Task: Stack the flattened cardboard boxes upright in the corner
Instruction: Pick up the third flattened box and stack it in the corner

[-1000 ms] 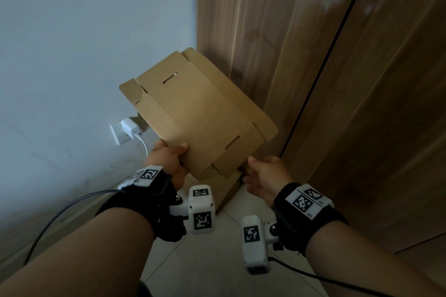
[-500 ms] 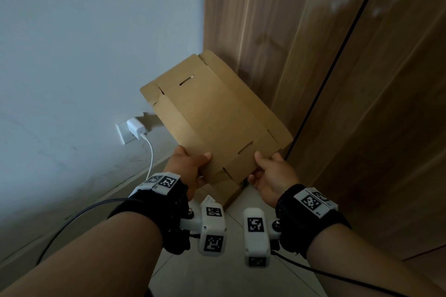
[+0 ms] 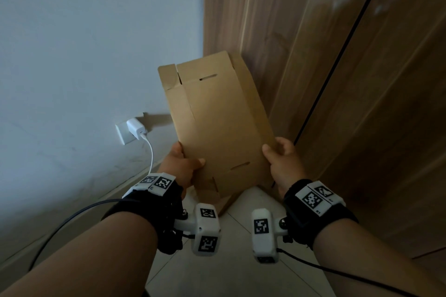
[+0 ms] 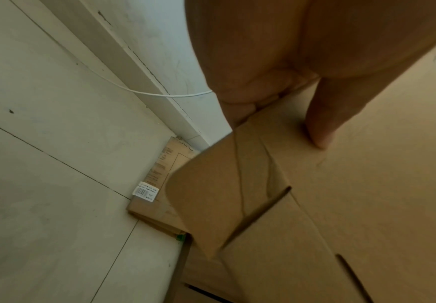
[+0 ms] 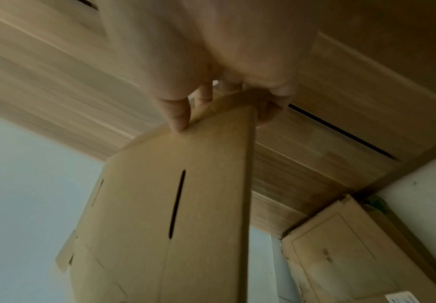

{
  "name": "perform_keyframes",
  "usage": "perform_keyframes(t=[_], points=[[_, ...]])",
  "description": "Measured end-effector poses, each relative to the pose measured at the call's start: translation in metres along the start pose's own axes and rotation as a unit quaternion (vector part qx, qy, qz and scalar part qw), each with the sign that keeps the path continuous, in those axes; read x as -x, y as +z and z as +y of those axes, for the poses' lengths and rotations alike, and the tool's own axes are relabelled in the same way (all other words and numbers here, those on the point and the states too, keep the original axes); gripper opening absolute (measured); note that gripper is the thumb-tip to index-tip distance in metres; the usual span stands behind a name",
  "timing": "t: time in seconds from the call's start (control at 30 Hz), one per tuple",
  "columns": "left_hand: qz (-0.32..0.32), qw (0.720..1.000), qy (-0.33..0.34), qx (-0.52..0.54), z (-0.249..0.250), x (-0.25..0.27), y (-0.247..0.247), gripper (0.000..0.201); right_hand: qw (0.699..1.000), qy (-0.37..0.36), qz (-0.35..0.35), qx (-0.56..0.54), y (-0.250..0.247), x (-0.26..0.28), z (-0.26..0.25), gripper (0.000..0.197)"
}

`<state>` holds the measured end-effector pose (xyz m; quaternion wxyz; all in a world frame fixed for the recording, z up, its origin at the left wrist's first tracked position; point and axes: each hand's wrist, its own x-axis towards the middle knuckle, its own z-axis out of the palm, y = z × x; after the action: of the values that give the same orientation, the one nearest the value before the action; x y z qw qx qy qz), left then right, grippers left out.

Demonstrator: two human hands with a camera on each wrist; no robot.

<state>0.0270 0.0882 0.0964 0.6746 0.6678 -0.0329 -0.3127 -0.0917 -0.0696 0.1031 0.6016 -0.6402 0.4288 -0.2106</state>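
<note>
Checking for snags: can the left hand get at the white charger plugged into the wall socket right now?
Probably not: the left hand grips the flattened brown cardboard box, shared with the right hand. The white charger sits unobstructed to its left, once it lets go.

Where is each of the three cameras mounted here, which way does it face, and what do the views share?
Head: worn on the head, looking forward and down into the corner; shows both forearms, left hand and right hand gripping the flattened cardboard box.
Left wrist: looks along the left hand down at the floor tiles; thumb on the box, another flattened box with a barcode label at the baseboard.
Right wrist: looks along the right hand's fingers pinching the box edge, wooden panels behind.
Shared: all three show the held box.
</note>
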Motion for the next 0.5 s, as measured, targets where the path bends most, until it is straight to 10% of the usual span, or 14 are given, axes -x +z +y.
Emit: perform_keyframes(t=[0.5], points=[[0.028, 0.998, -0.020, -0.046, -0.013, -0.024, -0.019, 0.040, 0.987, 0.002, -0.138, 0.086, 0.023, -0.001, 0.012, 0.044]])
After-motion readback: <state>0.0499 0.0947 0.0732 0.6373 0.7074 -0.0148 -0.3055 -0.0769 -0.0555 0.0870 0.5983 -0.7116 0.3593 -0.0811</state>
